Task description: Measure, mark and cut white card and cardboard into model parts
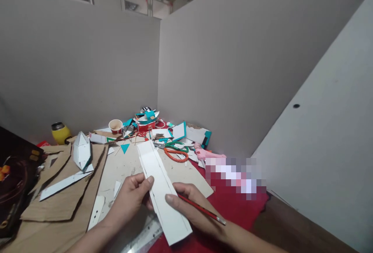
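Note:
A long white card strip point(159, 179) with pencil lines along its length is held above the table by both hands. My left hand point(131, 196) grips its left edge near the middle, thumb on top. My right hand point(189, 206) pinches its right edge and also holds a red pencil point(202, 209), which points to the lower right. A clear ruler point(145, 237) lies on the table just under the strip's near end.
Brown cardboard sheets point(62, 202) with white cut pieces and a folded white paper shape point(82, 151) lie to the left. Orange scissors point(175, 155), a pink glue gun point(208, 155), a paper cup point(115, 126), teal scraps and a yellow bottle point(60, 132) crowd the back. Grey partition walls enclose the desk.

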A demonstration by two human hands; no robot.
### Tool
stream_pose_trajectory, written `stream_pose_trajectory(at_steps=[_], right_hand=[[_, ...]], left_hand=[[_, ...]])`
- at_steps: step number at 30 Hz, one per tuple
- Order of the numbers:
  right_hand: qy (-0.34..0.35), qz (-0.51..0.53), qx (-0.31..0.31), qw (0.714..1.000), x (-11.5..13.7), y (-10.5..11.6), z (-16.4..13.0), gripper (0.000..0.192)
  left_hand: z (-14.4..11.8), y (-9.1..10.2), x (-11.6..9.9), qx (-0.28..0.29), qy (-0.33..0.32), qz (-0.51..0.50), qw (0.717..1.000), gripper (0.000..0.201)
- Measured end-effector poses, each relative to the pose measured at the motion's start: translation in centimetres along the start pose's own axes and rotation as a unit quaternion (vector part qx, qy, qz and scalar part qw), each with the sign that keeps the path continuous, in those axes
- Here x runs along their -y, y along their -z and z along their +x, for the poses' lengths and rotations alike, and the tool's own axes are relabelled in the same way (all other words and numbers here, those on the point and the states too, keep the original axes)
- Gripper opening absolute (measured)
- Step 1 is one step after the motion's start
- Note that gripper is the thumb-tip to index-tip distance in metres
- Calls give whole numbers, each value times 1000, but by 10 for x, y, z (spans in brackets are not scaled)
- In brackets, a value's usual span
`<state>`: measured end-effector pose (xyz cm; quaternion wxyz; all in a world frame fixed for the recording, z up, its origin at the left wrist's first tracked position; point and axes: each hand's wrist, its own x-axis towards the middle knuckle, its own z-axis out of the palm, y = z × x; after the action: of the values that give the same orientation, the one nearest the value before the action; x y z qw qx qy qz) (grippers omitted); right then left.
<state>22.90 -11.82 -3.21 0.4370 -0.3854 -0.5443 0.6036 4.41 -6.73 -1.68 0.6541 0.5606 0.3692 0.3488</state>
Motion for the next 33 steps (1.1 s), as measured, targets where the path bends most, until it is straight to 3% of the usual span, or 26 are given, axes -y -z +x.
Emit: stream_pose_trajectory(at_steps=[5,9,14,21,28,33], right_hand=[[58,-26,-104,993,12,10,29,35],[45,78,-137,986,11,13,57,37],[20,129,-139,982,2,8,71,39],[30,99,-154,983,4,5,61,43],[22,96,-124,987,-3,7,63,49],[52,82,-126,987,-4,12,65,48]], left_hand=[[2,2,8,68,29,-9,997,42],[0,2,15,92,38,11,995,40],[1,5,18,56,-16,69,996,43],[6,5,14,16,2,23,1000,41],[3,7,6,13,1,74,997,37],[7,9,7,-20,-15,92,995,36]])
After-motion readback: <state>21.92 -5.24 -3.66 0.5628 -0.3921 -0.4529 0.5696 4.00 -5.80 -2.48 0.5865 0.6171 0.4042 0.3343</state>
